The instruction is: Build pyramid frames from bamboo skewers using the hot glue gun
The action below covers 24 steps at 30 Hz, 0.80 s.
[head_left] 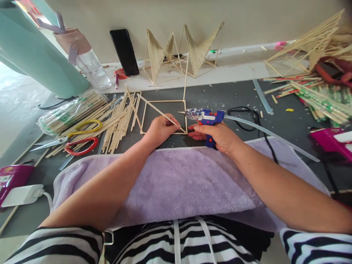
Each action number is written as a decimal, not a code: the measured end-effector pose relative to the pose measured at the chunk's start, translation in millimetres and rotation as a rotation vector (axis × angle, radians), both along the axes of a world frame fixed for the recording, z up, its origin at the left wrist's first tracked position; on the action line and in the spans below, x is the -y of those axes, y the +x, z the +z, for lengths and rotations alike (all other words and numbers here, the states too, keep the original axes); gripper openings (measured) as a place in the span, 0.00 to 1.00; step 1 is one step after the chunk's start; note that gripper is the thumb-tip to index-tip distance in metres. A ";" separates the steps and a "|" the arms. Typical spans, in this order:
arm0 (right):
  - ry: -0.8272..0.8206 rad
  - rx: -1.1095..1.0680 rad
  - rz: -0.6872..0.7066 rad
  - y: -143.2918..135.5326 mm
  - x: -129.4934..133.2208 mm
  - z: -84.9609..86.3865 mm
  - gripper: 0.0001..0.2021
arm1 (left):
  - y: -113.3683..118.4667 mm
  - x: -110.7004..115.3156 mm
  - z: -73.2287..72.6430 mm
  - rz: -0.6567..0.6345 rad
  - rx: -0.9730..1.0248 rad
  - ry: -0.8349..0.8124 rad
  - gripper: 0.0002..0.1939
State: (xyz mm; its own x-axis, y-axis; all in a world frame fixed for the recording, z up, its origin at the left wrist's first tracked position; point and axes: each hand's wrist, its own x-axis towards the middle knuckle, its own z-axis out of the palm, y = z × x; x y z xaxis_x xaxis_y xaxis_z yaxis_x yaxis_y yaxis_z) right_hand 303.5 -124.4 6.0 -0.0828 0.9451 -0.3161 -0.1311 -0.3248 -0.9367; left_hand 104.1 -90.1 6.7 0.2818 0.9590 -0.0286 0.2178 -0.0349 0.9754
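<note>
My left hand (161,130) pinches a thin wooden stick (158,106) that slants down to the near right corner of a stick frame (165,101). The frame lies on the dark table top, with a few sticks rising from its corners. My right hand (217,135) is closed around the handle of a blue hot glue gun (211,116), whose nozzle points left above the frame's right side. Its thumb and fingertips reach toward that same corner; part of the grip is hidden by the hand. A clear glue stick (275,137) trails from the back of the gun.
Loose sticks (118,124), scissors (66,140) and a bagged stick bundle (71,112) lie left. Finished stick models (155,55), a phone (124,52) and a water bottle (88,58) stand behind. Wrapped sticks (324,95) lie right. A purple cloth (176,183) covers the near edge.
</note>
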 end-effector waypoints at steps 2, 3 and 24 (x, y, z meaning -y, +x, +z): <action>0.000 0.000 -0.006 -0.6 0.3 0.4 0.04 | 0.0 0.3 0.2 0.000 -0.003 0.004 0.07; 0.000 0.000 -0.008 -0.8 0.4 0.7 0.04 | 0.0 0.6 0.4 0.000 -0.003 0.005 0.06; 0.008 0.027 -0.009 -2.1 2.7 4.3 0.06 | 0.4 1.9 4.6 -0.017 -0.005 -0.007 0.07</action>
